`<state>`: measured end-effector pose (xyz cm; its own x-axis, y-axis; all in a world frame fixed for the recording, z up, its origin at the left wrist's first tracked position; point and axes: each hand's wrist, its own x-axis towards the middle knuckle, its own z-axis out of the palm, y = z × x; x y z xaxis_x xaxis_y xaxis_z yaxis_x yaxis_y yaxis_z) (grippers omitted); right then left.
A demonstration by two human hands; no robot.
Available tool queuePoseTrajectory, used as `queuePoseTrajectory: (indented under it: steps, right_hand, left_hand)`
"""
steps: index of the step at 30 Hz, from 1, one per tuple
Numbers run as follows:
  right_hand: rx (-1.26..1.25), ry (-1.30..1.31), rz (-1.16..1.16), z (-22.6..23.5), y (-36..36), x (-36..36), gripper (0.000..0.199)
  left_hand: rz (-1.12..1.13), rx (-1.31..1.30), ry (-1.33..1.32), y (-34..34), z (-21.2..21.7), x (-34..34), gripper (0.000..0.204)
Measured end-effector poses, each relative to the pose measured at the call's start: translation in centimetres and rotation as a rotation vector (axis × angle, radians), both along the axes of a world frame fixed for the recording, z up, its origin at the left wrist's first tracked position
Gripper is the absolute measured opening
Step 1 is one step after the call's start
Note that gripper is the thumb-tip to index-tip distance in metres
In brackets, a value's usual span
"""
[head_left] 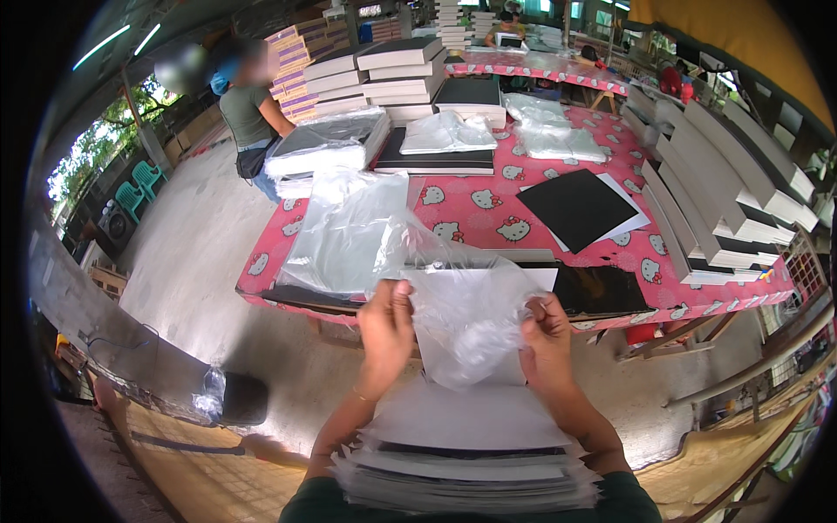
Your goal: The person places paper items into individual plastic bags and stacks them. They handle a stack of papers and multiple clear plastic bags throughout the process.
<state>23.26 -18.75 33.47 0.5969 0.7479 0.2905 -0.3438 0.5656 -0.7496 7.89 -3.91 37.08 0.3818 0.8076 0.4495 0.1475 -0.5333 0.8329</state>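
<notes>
At the far left a person (247, 109) in a grey-green shirt stands beside the table (471, 213), which wears a pink cloth with cartoon cats. Nearer us, on the table's left end, lies a loose heap of clear plastic sleeves (344, 231), within easy reach. Our left hand (385, 327) pinches the left edge of a clear plastic bag (462, 327), fingers closed on the film, while our right hand (547, 336) grips the bag's right edge the same way; the two hold it spread between them, in the air just near of the table's edge and above the stack of books (466, 462) against our chest, probably so that the mouth stays open. To the right on the cloth lies a black sheet (575, 207) on white paper, and along the far right lean rows of bound books (724, 196) on edge, spines outward.
</notes>
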Motion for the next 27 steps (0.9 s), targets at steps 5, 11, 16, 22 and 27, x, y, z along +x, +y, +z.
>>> queuePoseTrajectory:
  steps: [5,11,16,22,27]
  right_hand:
    - [-0.152,0.118,0.347,1.6,0.2,-0.3,0.059]
    - [-0.048,0.051,0.166,1.0,-0.9,0.6,0.05]
    - [-0.264,-0.043,0.324,-0.8,-0.3,0.1,0.041]
    - [-0.172,-0.025,0.238,0.7,-0.1,-0.1,0.032]
    - [0.262,0.165,0.47,0.4,-0.8,2.9,0.042]
  left_hand:
    - [-0.398,0.246,0.051,-3.0,0.3,1.0,0.015]
    - [-0.051,0.215,-0.006,-0.9,-0.2,0.1,0.011]
    - [-0.281,0.509,-0.069,-2.6,1.1,0.9,0.017]
    - [-0.485,0.459,-0.035,-2.5,-0.4,1.8,0.014]
    - [-0.058,0.056,-0.196,2.2,-0.7,0.1,0.009]
